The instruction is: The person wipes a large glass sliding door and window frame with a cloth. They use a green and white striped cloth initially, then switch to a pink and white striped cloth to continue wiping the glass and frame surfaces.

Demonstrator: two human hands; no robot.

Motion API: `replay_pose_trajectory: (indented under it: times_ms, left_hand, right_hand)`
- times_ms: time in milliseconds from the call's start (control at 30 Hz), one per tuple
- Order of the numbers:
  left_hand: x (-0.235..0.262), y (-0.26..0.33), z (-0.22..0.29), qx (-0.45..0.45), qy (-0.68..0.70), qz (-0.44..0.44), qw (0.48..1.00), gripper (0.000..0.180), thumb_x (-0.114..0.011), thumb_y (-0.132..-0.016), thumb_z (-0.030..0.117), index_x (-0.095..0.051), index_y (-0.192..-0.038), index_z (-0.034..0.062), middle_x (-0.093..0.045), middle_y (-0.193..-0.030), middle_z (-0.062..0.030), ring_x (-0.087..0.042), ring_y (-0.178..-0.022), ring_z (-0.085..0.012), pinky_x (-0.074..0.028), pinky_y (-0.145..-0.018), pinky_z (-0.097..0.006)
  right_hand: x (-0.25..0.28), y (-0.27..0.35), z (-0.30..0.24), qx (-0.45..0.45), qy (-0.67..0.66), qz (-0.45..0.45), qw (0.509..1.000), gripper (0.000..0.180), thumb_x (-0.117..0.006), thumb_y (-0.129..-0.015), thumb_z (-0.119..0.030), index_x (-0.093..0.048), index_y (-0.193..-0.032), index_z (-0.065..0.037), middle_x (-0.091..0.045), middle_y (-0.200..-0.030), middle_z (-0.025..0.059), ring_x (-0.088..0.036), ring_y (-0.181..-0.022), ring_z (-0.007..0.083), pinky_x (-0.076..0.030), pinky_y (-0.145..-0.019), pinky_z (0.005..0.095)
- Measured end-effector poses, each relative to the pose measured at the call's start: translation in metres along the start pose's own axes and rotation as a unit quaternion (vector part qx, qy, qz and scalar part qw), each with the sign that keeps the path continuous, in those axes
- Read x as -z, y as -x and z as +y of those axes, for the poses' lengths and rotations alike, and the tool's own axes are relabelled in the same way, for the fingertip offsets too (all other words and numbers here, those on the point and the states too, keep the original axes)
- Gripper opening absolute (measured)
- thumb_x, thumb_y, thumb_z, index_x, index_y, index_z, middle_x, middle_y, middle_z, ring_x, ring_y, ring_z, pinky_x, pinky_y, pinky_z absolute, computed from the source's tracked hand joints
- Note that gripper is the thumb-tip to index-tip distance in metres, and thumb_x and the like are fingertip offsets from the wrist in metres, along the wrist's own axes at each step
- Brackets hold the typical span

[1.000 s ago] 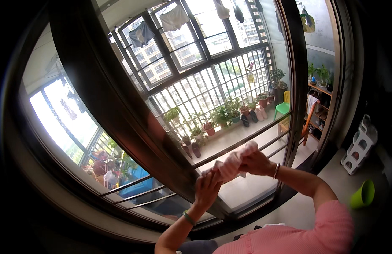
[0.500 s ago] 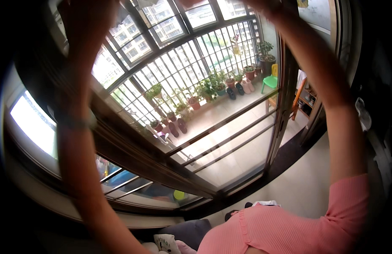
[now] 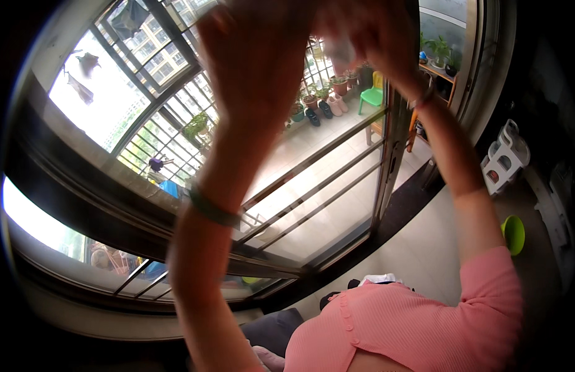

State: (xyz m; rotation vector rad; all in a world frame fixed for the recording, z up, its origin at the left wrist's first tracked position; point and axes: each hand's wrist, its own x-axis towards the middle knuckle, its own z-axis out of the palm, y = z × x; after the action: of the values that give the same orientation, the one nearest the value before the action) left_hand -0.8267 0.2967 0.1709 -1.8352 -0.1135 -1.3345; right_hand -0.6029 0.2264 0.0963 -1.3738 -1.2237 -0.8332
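Both my arms are raised, so the hands reach the top of the view. My left hand (image 3: 256, 49), with a dark band at its wrist, is close and blurred, and its fingers are mostly hidden. My right hand (image 3: 380, 46), with a pale bracelet, is beside it with bent fingers that look closed. At these fingertips is a pale, blurred thing (image 3: 341, 52) whose kind I cannot make out. Behind the hands is a dark-framed glass sliding door (image 3: 315, 263) with horizontal bars.
Beyond the glass are a barred balcony window (image 3: 166, 133), potted plants (image 3: 338, 83), shoes (image 3: 312, 117) and a green chair (image 3: 372, 96). Grey cloth pieces (image 3: 129, 20) hang at upper left. A white plastic stool (image 3: 506, 158) and a lime-green basin (image 3: 514, 235) are at right.
My hands have come down and closer together, the left arm moving rightward. The view has shifted, so the hanging cloth, stool and basin at right now show more.
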Motion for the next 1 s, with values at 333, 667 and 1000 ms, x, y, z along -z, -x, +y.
replay_pose_trajectory:
  times_ms: [333, 667, 1000]
  left_hand:
    - [0.014, 0.232, 0.172, -0.048, 0.065, -0.241, 0.967, 0.042, -0.064, -0.077, 0.02, -0.064, -0.118, 0.015, -0.058, -0.118, -0.0048, -0.051, -0.116, -0.0194, -0.042, -0.085, -0.036]
    - [0.136, 0.387, 0.172, 0.173, 0.298, -0.409, 0.845, 0.032, -0.064, -0.083, 0.013, -0.064, -0.114, 0.0158, -0.056, -0.123, -0.0066, -0.055, -0.11, -0.0264, -0.04, -0.089, -0.043]
    - [0.268, 0.331, -0.054, 0.256, -0.085, -0.057, 0.961, 0.028, -0.064, -0.089, 0.012, -0.066, -0.117, 0.0104, -0.06, -0.124, -0.0095, -0.055, -0.111, -0.0301, -0.039, -0.095, -0.045]
  right_hand:
    - [-0.032, 0.3, 0.04, -0.018, -0.005, -0.143, 0.99, 0.026, -0.065, -0.087, -0.021, -0.059, -0.109, -0.009, -0.053, -0.114, 0.0176, -0.052, -0.11, 0.037, -0.04, -0.096, 0.0487]
    - [-0.015, 0.372, -0.093, -0.043, -0.204, -0.363, 0.908, 0.024, -0.07, -0.08, -0.016, -0.07, -0.104, -0.012, -0.064, -0.108, 0.0133, -0.065, -0.099, 0.0367, -0.053, -0.087, 0.0454]
    - [-0.077, 0.137, -0.325, 0.407, -0.237, -0.086, 0.878, 0.045, -0.074, -0.075, -0.018, -0.068, -0.118, -0.025, -0.06, -0.127, -0.0011, -0.057, -0.119, 0.0189, -0.045, -0.096, 0.0384]
